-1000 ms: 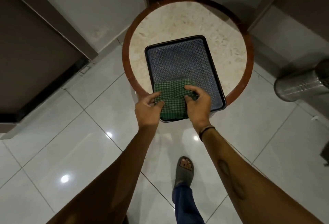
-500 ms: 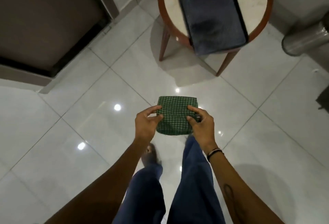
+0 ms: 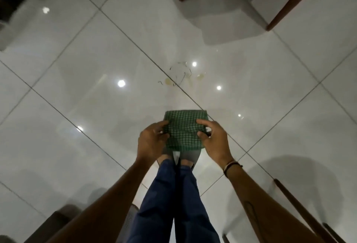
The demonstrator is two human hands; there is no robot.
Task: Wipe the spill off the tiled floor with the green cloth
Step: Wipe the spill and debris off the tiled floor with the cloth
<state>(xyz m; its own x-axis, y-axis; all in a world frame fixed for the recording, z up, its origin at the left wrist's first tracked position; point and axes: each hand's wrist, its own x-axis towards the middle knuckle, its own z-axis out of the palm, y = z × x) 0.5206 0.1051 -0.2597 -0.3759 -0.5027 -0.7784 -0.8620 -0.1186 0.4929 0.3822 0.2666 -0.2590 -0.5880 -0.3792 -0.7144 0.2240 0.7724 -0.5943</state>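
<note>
**Cloth held above the feet, spill lying further out on the tiles**

Right now the fingers (image 3: 163, 126) of the left hand (image 3: 151, 141) are pinching the left edge of the green cloth (image 3: 183, 126), with the thumb lying across its checked top face. Opposite, the right hand (image 3: 213, 140) is gripping the cloth's right edge in the same way, its fingers curling over the top and round the side. Both hands are closed on the fabric, and the cloth is being held in the air as a folded, roughly square pad, flat and level between them.

Directly beneath the cloth, two grey sandals (image 3: 190, 155) are showing, side by side, with legs in blue trousers (image 3: 173, 194) running down to the bottom of the view. A dark band (image 3: 230, 166) is sitting on the right wrist.

Further out, the tiled floor (image 3: 77, 107) is shining white and glossy, crossed by grey grout lines and dotted with bright reflections of lamps. The spill (image 3: 180, 76) is lying well beyond the cloth, apart from it, straddling a grout line: pale yellowish patches with thin dark curling edges. Beyond that, two brown wooden legs (image 3: 293, 3) are standing at the top, casting a grey shadow on the tiles. Another dark wooden leg (image 3: 301, 210) is slanting across the lower right corner.
</note>
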